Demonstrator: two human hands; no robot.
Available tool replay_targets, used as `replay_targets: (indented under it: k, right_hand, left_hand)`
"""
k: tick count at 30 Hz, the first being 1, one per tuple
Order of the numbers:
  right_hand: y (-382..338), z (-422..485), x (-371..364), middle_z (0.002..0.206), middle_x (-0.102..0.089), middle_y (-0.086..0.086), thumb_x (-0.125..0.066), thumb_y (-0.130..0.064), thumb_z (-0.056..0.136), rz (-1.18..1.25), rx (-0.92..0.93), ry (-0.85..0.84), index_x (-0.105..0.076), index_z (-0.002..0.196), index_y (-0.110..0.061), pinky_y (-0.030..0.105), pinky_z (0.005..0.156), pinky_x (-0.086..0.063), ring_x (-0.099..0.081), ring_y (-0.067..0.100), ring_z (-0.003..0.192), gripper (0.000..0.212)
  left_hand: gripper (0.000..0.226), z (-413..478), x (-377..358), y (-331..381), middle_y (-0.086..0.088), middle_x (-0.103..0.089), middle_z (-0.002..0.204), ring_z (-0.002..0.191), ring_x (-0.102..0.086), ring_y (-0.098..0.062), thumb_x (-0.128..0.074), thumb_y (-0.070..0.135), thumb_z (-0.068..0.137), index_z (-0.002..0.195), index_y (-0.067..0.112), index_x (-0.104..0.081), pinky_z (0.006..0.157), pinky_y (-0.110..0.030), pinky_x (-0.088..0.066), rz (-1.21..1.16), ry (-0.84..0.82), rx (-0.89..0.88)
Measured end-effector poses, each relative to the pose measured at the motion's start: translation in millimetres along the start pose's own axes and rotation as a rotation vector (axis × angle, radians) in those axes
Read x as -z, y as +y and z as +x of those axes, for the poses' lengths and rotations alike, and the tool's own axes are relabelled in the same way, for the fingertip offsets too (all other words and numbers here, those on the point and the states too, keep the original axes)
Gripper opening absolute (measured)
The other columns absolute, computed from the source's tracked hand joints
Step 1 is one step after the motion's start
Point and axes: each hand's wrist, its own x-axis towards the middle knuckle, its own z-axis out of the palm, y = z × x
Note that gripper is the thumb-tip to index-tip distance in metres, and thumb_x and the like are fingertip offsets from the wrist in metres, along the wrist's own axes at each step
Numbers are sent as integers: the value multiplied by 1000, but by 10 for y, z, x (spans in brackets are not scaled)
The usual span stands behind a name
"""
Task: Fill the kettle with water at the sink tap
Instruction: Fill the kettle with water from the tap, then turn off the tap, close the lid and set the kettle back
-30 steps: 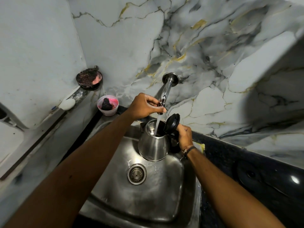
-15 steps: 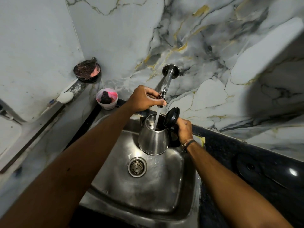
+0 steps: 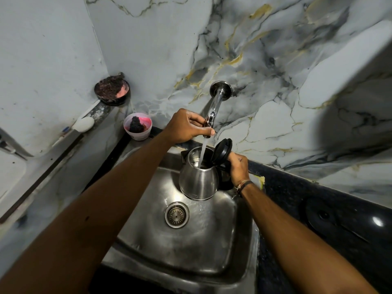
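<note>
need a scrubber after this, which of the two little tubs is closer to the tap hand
The pale pink tub beside the sink; the dark tub sits farther back in the corner.

Pink bowl (image 3: 138, 129) near marble wall (image 3: 275, 60); dark dish (image 3: 112, 89) on ledge (image 3: 84, 115).

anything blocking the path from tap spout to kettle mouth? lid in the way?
Nothing visible does. The lid is flipped back toward the right hand, clear of the kettle mouth. Water falls straight in from the tap; the left hand grips the spout end, beside the stream.
</note>
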Motion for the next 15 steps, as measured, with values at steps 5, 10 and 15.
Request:
replay_targets:
  k: [5, 10, 15]
  right_hand:
    - [33, 2, -5, 42, -42, -17, -61, -57, 72, -10, 3, 0, -52, 38, -32, 31, 61, -34, -36, 0, 45, 43]
    - [21, 10, -6, 44, -39, -17, -63, -57, 71, -9, -6, 7, -47, 39, -30, 32, 60, -31, -34, 4, 47, 45]
    - [7, 15, 5, 48, -40, -15, -65, -56, 72, 11, 5, 3, -46, 43, -28, 35, 62, -32, -35, 9, 51, 44]
  left_hand:
    - [40, -26, -23, 7, 1, -88, 81, 82, -88, -18, -106, 43, 62, 89, 20, -88, 93, -43, -70, 37, 41, 0]
    - [48, -89, -107, 80, 7, -82, 66, 62, -78, -3, -107, 58, 54, 75, 25, -80, 77, -38, -72, 168, 193, 18]
    - [54, -210, -323, 233, 9, -77, 66, 67, -77, -13, -102, 66, 59, 73, 23, -73, 72, -35, -66, 391, 422, 47]
